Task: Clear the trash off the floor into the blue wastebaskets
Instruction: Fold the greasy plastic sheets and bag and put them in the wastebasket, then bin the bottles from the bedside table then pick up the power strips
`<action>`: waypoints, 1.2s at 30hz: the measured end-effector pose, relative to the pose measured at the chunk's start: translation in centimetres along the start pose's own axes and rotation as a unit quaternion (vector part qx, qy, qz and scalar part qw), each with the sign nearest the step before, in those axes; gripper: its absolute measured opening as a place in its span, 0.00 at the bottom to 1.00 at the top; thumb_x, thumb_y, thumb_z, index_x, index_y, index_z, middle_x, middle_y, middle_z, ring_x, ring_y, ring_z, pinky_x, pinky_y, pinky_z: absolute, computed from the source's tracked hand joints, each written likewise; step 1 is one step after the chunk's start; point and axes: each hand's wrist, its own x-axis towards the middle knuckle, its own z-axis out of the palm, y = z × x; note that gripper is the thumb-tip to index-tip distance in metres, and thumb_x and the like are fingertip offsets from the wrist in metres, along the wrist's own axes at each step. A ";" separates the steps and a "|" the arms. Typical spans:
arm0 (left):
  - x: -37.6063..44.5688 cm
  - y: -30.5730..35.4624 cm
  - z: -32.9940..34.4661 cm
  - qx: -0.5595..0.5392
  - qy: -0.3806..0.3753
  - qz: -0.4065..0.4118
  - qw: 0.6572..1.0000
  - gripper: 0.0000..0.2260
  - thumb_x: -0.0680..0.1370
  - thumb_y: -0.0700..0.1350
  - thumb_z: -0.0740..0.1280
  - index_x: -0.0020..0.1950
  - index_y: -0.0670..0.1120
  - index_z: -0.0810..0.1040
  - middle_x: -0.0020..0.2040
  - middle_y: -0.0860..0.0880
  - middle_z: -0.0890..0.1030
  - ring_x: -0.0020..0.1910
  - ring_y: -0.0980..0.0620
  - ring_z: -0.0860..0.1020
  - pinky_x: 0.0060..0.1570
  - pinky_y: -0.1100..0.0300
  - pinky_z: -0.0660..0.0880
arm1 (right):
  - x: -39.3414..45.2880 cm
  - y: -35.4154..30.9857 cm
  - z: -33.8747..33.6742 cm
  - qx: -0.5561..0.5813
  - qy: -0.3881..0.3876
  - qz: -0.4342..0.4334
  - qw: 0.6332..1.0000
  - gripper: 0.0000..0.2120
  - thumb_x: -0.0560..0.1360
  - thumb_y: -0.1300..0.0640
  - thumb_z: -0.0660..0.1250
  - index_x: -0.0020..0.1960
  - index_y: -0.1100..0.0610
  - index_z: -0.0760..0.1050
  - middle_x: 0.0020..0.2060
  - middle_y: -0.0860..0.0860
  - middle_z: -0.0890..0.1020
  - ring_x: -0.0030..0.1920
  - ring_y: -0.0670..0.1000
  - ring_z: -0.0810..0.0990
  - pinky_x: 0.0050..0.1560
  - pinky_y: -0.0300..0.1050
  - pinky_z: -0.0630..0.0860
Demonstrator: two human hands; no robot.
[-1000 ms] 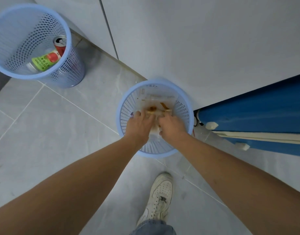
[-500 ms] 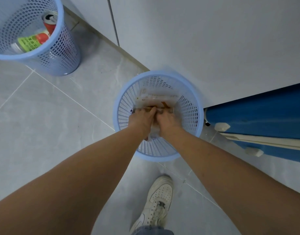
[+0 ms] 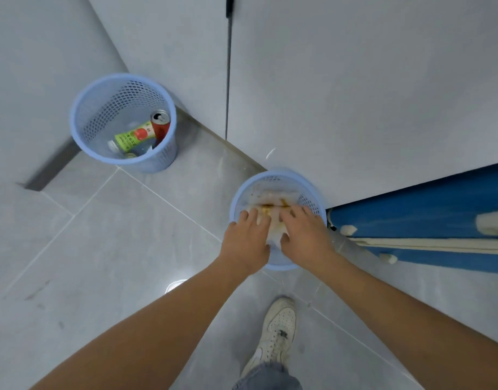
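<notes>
We're seeing a grey tiled floor w/ two blue wastebaskets sitting on it: one by the corner, another against the wall. A white sneaker is standing nearby.

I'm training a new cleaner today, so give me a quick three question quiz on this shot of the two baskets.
1. True or false: the red can lies in the far basket.
2. Which basket are the left hand and right hand over? A) far basket B) near basket
3. Fill in: the hands press down a stained ____.

Key: 1 true; 2 B; 3 wrapper.
</notes>
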 end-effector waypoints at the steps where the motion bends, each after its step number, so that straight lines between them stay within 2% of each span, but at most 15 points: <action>1: -1.2 -0.3 -1.2 -0.010 -0.004 -0.002 1.000 0.24 0.78 0.52 0.66 0.72 0.47 0.67 0.66 0.45 0.71 0.63 0.43 0.71 0.51 0.50 0.72 | -0.8 -0.9 -1.0 0.011 0.010 0.005 1.000 0.19 0.74 0.53 0.69 0.64 0.54 0.73 0.63 0.52 0.75 0.65 0.56 0.71 0.60 0.50 0.70; 5: -6.8 -3.7 -7.8 -0.049 -0.006 -0.023 0.999 0.23 0.79 0.54 0.65 0.72 0.48 0.69 0.64 0.44 0.73 0.63 0.41 0.72 0.55 0.47 0.74 | -3.3 -6.6 -5.4 0.058 0.028 0.000 0.998 0.14 0.74 0.58 0.66 0.60 0.56 0.76 0.55 0.54 0.80 0.56 0.58 0.78 0.50 0.49 0.74; 7: -10.2 -6.2 -11.9 -0.070 0.001 -0.047 0.996 0.23 0.79 0.55 0.65 0.72 0.49 0.70 0.63 0.44 0.74 0.64 0.42 0.73 0.58 0.46 0.75 | -4.7 -10.7 -8.3 0.056 0.017 -0.017 0.998 0.15 0.75 0.57 0.64 0.61 0.56 0.76 0.52 0.55 0.81 0.52 0.59 0.80 0.48 0.54 0.78; 8: -12.0 -7.5 -14.2 -0.068 0.005 -0.058 0.996 0.23 0.79 0.56 0.65 0.72 0.49 0.70 0.63 0.44 0.75 0.65 0.42 0.73 0.58 0.46 0.75 | -5.4 -12.9 -10.0 0.049 0.012 -0.033 0.998 0.16 0.76 0.55 0.64 0.63 0.55 0.75 0.52 0.55 0.81 0.52 0.60 0.80 0.47 0.55 0.78; 11: -18.7 -11.2 -21.8 -0.057 0.014 -0.094 0.994 0.24 0.78 0.58 0.64 0.72 0.52 0.70 0.63 0.46 0.75 0.65 0.44 0.73 0.58 0.47 0.76 | -9.0 -19.8 -16.0 0.052 0.011 -0.063 0.997 0.17 0.77 0.51 0.64 0.65 0.53 0.72 0.56 0.54 0.80 0.55 0.58 0.78 0.44 0.48 0.73; 16: -31.1 -14.0 -35.4 -0.070 0.060 -0.147 0.985 0.25 0.77 0.59 0.66 0.72 0.52 0.71 0.65 0.47 0.76 0.67 0.45 0.72 0.59 0.46 0.75 | -16.7 -30.4 -27.9 0.076 0.055 -0.096 0.991 0.18 0.76 0.48 0.64 0.63 0.51 0.73 0.57 0.52 0.80 0.59 0.56 0.76 0.54 0.51 0.76; 20: -40.1 -14.9 -45.5 -0.079 0.136 -0.185 0.970 0.25 0.77 0.60 0.66 0.72 0.53 0.71 0.64 0.48 0.76 0.66 0.45 0.73 0.59 0.47 0.75 | -21.5 -38.5 -36.9 0.091 0.096 -0.161 0.978 0.16 0.74 0.46 0.65 0.59 0.51 0.74 0.55 0.50 0.80 0.56 0.56 0.78 0.51 0.55 0.79; 23: -46.8 -15.4 -51.2 -0.095 0.192 -0.209 0.954 0.25 0.76 0.60 0.66 0.72 0.54 0.70 0.64 0.49 0.76 0.67 0.46 0.73 0.60 0.45 0.75 | -24.4 -44.0 -42.5 0.089 0.109 -0.205 0.969 0.15 0.74 0.45 0.66 0.57 0.51 0.74 0.53 0.50 0.81 0.56 0.56 0.79 0.50 0.53 0.79; 26: -53.6 -15.6 -55.7 -0.099 0.244 -0.233 0.936 0.25 0.77 0.61 0.65 0.72 0.55 0.70 0.63 0.50 0.76 0.67 0.47 0.73 0.59 0.48 0.76 | -27.2 -48.9 -46.8 0.097 0.120 -0.264 0.952 0.17 0.74 0.44 0.68 0.58 0.51 0.75 0.50 0.50 0.81 0.56 0.56 0.79 0.52 0.53 0.77; 29: -60.9 -16.0 -58.6 -0.109 0.293 -0.279 0.908 0.24 0.77 0.62 0.64 0.72 0.56 0.70 0.63 0.53 0.76 0.66 0.49 0.74 0.57 0.51 0.76 | -30.4 -53.2 -50.4 0.088 0.107 -0.321 0.937 0.18 0.75 0.43 0.68 0.61 0.50 0.76 0.54 0.50 0.82 0.58 0.55 0.78 0.57 0.52 0.76; 33: -70.7 -18.3 -59.9 -0.133 0.349 -0.351 0.859 0.25 0.78 0.63 0.63 0.73 0.59 0.68 0.65 0.57 0.75 0.67 0.55 0.73 0.59 0.54 0.76 | -33.7 -58.1 -54.0 0.085 0.086 -0.375 0.919 0.18 0.74 0.39 0.66 0.60 0.45 0.75 0.51 0.44 0.80 0.55 0.49 0.79 0.56 0.49 0.77; 36: -77.0 -21.8 -59.3 -0.139 0.381 -0.387 0.828 0.26 0.77 0.67 0.59 0.73 0.60 0.67 0.61 0.60 0.74 0.64 0.57 0.73 0.57 0.56 0.76 | -34.3 -61.8 -55.2 0.084 0.058 -0.393 0.914 0.14 0.76 0.39 0.66 0.59 0.41 0.73 0.50 0.40 0.78 0.52 0.42 0.77 0.55 0.44 0.77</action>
